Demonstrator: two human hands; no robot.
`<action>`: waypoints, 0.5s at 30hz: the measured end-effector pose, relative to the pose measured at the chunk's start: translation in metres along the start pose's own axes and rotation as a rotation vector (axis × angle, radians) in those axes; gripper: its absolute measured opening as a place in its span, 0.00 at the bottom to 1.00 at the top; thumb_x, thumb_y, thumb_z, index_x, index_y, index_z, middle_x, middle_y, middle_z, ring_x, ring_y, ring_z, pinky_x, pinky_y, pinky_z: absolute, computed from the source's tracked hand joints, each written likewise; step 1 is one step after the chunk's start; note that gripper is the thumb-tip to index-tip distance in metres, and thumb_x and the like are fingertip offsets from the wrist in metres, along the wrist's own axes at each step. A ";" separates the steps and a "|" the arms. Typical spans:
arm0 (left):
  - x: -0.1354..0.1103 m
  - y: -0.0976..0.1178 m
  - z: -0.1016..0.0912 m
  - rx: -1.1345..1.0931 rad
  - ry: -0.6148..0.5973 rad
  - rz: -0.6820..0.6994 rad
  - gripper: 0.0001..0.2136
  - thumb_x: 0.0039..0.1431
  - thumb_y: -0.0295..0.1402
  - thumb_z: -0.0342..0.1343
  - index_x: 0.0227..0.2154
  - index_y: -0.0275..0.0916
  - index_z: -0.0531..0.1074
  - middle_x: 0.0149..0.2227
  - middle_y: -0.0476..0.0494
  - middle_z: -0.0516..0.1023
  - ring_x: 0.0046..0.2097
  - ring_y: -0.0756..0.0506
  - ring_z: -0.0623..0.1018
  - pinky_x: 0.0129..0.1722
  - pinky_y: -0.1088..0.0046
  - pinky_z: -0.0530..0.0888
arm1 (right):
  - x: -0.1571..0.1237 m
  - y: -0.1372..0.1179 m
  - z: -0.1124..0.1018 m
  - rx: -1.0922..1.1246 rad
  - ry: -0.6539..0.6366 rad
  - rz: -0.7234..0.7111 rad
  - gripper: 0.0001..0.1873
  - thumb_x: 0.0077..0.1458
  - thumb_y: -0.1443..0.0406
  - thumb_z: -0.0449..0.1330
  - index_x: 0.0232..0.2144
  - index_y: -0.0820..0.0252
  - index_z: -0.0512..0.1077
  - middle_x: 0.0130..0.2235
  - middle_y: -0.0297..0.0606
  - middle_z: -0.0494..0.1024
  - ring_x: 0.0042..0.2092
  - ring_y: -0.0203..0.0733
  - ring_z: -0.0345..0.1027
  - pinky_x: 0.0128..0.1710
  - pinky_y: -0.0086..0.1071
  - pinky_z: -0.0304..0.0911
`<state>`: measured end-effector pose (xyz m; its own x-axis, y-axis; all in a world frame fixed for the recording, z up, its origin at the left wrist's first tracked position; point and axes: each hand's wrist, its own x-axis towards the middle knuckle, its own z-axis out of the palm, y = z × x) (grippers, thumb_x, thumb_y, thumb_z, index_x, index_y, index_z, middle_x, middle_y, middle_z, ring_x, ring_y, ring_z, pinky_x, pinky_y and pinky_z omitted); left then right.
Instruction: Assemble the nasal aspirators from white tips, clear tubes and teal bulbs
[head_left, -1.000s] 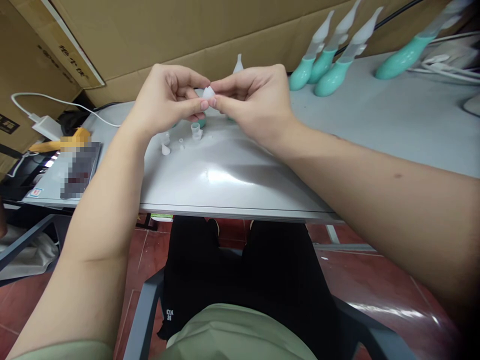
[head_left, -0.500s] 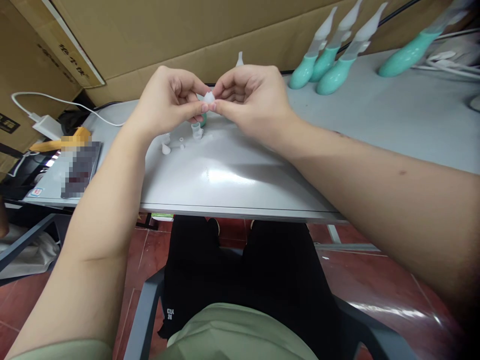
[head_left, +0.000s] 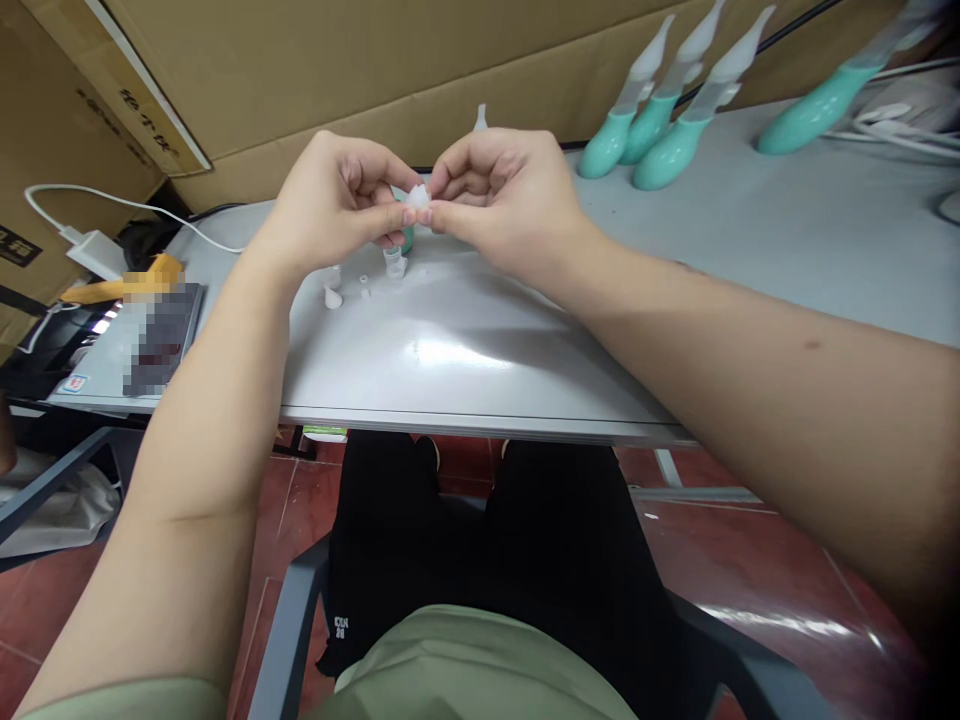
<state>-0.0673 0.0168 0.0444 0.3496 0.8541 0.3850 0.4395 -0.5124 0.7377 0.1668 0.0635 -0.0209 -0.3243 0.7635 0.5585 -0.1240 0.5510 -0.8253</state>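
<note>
My left hand [head_left: 337,205] and my right hand [head_left: 504,200] meet above the grey table [head_left: 465,350], both pinching one small translucent white silicone tip [head_left: 417,196] between thumbs and fingertips. Behind my fingers a teal bulb [head_left: 407,238] shows only in part. Below the hands, on the table, lie a small clear cup piece [head_left: 393,262], a white cone tip [head_left: 331,297] and a tiny clear part [head_left: 364,287]. A white nozzle point [head_left: 480,118] sticks up behind my right hand.
Several teal squeeze bulbs with clear spouts [head_left: 660,120] stand at the back right, another [head_left: 817,100] farther right. Cardboard boxes [head_left: 360,70] wall the back. A white charger with cable [head_left: 90,250], a yellow tool [head_left: 120,285] and a blurred flat item [head_left: 157,335] lie at the left.
Both hands have shifted slightly and turned the white tip between the fingers; the pinch stays closed. Nothing on the table has moved.
</note>
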 end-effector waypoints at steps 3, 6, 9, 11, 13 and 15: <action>0.001 -0.002 0.003 -0.040 0.022 0.036 0.15 0.61 0.51 0.92 0.35 0.51 0.94 0.35 0.41 0.94 0.38 0.32 0.94 0.44 0.50 0.93 | -0.001 -0.004 0.004 0.055 0.039 0.022 0.29 0.50 0.48 0.99 0.39 0.40 0.85 0.45 0.34 0.93 0.56 0.60 0.89 0.63 0.53 0.90; 0.003 -0.003 0.005 -0.056 0.030 0.042 0.17 0.61 0.52 0.92 0.35 0.49 0.93 0.38 0.39 0.94 0.40 0.31 0.95 0.45 0.49 0.94 | -0.003 -0.008 0.009 0.089 0.055 0.005 0.21 0.56 0.50 0.95 0.37 0.43 0.88 0.47 0.36 0.95 0.60 0.63 0.90 0.69 0.57 0.88; 0.003 -0.001 0.006 -0.020 0.035 0.020 0.17 0.63 0.53 0.90 0.37 0.49 0.94 0.38 0.40 0.94 0.40 0.31 0.95 0.47 0.48 0.94 | -0.006 -0.012 0.011 0.076 0.092 -0.013 0.19 0.55 0.49 0.95 0.35 0.42 0.91 0.48 0.36 0.97 0.62 0.68 0.89 0.72 0.63 0.86; 0.003 0.000 0.007 0.006 0.043 0.017 0.18 0.62 0.55 0.90 0.38 0.49 0.94 0.36 0.42 0.94 0.38 0.33 0.93 0.47 0.48 0.93 | -0.008 -0.014 0.010 0.039 0.110 -0.019 0.18 0.54 0.49 0.95 0.34 0.40 0.92 0.47 0.36 0.97 0.61 0.70 0.89 0.71 0.63 0.86; 0.003 0.000 0.007 0.018 0.053 0.019 0.19 0.61 0.57 0.90 0.38 0.50 0.93 0.34 0.44 0.93 0.36 0.35 0.91 0.45 0.49 0.92 | -0.010 -0.017 0.008 -0.011 0.096 -0.017 0.13 0.59 0.51 0.92 0.34 0.38 0.92 0.48 0.33 0.97 0.62 0.68 0.90 0.71 0.61 0.87; 0.005 -0.002 0.007 0.012 0.061 0.030 0.21 0.60 0.58 0.91 0.38 0.50 0.93 0.33 0.44 0.92 0.35 0.37 0.89 0.42 0.51 0.90 | -0.012 -0.021 0.006 -0.067 0.067 0.004 0.09 0.64 0.54 0.87 0.34 0.34 0.92 0.50 0.28 0.97 0.63 0.67 0.91 0.72 0.60 0.89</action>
<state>-0.0607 0.0215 0.0403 0.3118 0.8419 0.4404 0.4397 -0.5387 0.7187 0.1677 0.0406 -0.0108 -0.2609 0.7855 0.5612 -0.0590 0.5673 -0.8214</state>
